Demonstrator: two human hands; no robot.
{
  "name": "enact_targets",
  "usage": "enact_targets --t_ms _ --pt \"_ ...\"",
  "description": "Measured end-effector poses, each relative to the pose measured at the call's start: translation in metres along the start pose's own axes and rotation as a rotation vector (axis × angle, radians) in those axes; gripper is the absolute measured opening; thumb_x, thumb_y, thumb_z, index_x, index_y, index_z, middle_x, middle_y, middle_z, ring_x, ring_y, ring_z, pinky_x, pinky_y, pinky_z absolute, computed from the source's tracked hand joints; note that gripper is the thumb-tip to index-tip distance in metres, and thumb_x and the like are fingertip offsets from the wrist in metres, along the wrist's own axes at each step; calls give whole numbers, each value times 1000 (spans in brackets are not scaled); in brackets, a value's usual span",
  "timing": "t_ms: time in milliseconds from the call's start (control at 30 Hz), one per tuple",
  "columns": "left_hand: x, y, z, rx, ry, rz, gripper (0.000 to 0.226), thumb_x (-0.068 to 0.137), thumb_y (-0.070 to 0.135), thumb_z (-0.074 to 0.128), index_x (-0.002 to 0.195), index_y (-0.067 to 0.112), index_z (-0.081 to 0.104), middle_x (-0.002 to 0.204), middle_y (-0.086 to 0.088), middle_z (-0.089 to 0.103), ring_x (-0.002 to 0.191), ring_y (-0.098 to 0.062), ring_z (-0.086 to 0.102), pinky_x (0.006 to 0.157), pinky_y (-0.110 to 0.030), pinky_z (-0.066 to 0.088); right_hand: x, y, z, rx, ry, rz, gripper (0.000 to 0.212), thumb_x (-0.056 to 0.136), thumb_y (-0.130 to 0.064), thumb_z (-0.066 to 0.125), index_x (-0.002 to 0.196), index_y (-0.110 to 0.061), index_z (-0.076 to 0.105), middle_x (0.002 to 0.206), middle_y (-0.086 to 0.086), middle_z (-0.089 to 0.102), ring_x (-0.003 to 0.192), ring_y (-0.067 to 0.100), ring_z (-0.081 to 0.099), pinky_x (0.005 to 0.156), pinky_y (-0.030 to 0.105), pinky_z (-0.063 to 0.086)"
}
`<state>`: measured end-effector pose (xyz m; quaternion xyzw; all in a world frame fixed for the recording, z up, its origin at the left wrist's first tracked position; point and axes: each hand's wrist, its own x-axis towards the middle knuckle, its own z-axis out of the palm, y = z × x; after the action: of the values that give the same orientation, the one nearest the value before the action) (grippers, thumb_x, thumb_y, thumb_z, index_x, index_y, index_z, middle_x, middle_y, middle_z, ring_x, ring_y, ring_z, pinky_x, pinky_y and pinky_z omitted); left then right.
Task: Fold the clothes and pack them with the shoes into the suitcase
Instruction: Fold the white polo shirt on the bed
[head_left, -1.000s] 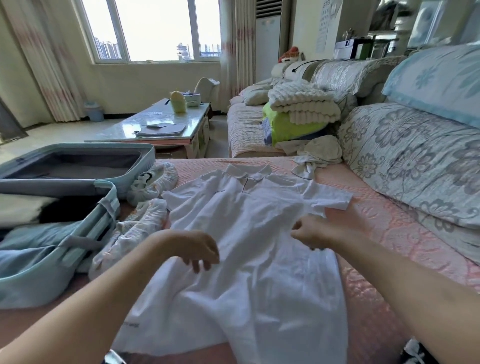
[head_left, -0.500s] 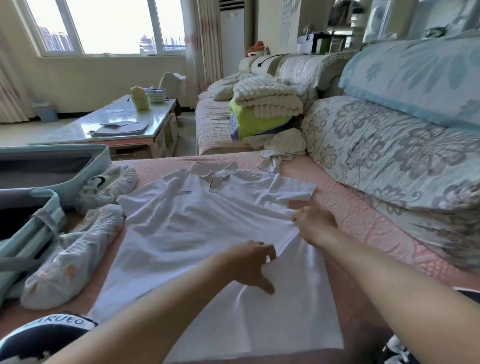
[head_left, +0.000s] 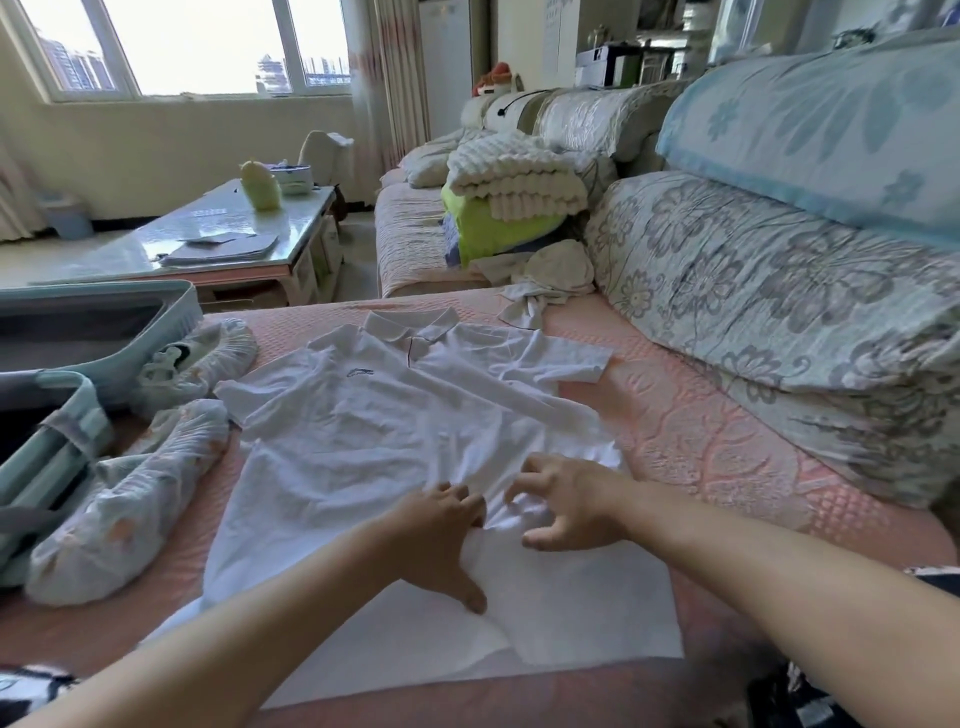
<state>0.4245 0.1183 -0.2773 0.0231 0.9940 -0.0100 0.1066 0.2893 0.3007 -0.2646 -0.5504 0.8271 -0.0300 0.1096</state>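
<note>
Lying face up on the pink quilted cover (head_left: 701, 441), a white polo shirt (head_left: 374, 431) is spread out with its collar pointing away from the person and its hem nearest them. A small dark logo shows on the chest. The sleeve on the right-hand side sticks out flat, and the one on the left-hand side reaches toward the shoes.

The left hand (head_left: 441, 540) rests palm down on the lower part of the shirt, fingers fairly straight and pressed together against the cloth, thumb stretched back toward the person. It grips nothing. The right hand (head_left: 566, 504) sits just beside it, fingers bent and spread like a claw, thumb held wide from them; the fingertips (head_left: 522, 470) touch the cloth, but nothing is pinched between them. The fabric is bunched into creases between the two hands.

At the left edge an open pale blue-green suitcase (head_left: 171, 322) lies on the cover, its two halves apart; folded cloth fills part of the nearer half. Between the suitcase and the shirt lie two shoes, each wrapped in a printed fabric cover: one near the person (head_left: 130, 509), the other farther back (head_left: 208, 358) against the suitcase wall.

A crumpled beige garment (head_left: 550, 280) lies beyond the collar, beside a grey flowered cushion (head_left: 779, 291). Folded blankets (head_left: 514, 182) are stacked farther back, and a glass-topped coffee table (head_left: 218, 234) stands near the window.
</note>
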Motion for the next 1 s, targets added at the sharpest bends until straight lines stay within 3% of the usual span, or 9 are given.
enact_targets --t_ms 67,167,367,433,567,733,867,933,1000 --pt "-8 -1 0 -76 -10 13 54 70 58 76 107 24 56 110 1 56 102 -20 51 84 -33 45 -1 -2 3 7 -25 3 58 75 -62 70 126 -38 58 119 -9 47 111 15 52 95 33 47" --pt "-14 3 -5 -206 -16 -18 13 87 34 65 89 25 56 93 1 60 89 -22 55 75 -33 45 2 -7 2 75 25 31 34 80 -49 76 109 -33 71 110 -12 53 106 14 58 90 30 48" --pt "-20 -14 -30 -420 -380 24 20 87 26 72 80 16 56 68 7 49 63 -12 47 61 -23 39 11 -24 -10 257 -193 37 17 92 -34 69 103 -21 74 91 -14 63 87 7 59 75 20 45" --pt "-23 -23 -32 -409 -309 -10 18 89 24 71 94 12 60 70 11 50 62 -5 47 62 -17 38 17 -27 -15 225 -190 33 17 93 -34 69 104 -22 73 92 -13 65 88 9 60 78 22 47" --pt "-19 -50 -48 -306 -96 -135 18 94 23 63 110 15 58 98 2 57 86 -18 51 70 -26 35 40 -29 -45 64 -21 49 19 93 -40 68 105 -26 73 97 -10 63 91 13 57 79 29 46" --pt "14 -72 -73 27 133 -418 21 96 31 54 112 22 65 111 -1 66 103 -25 64 77 -29 46 78 -21 -78 67 109 177 20 95 -42 64 105 -28 73 102 -7 68 89 15 62 76 29 49" --pt "59 -98 -82 -486 358 -627 14 95 13 50 93 9 64 97 -16 69 76 -34 71 66 -42 61 123 -8 -84 292 233 279 17 97 -23 55 94 -14 70 78 3 76 60 19 71 65 32 58" --pt "79 -112 -88 -580 576 -632 10 93 11 53 98 14 61 109 -19 68 88 -35 68 77 -44 59 149 3 -81 339 436 294 18 95 -19 54 100 -13 70 95 7 76 87 24 72 82 37 57" --pt "94 -123 -88 -577 658 -554 45 95 13 57 137 21 45 146 -13 46 121 -33 55 98 -44 49 164 11 -79 447 440 273 41 96 -20 56 137 -16 55 135 8 63 124 27 59 103 38 47"
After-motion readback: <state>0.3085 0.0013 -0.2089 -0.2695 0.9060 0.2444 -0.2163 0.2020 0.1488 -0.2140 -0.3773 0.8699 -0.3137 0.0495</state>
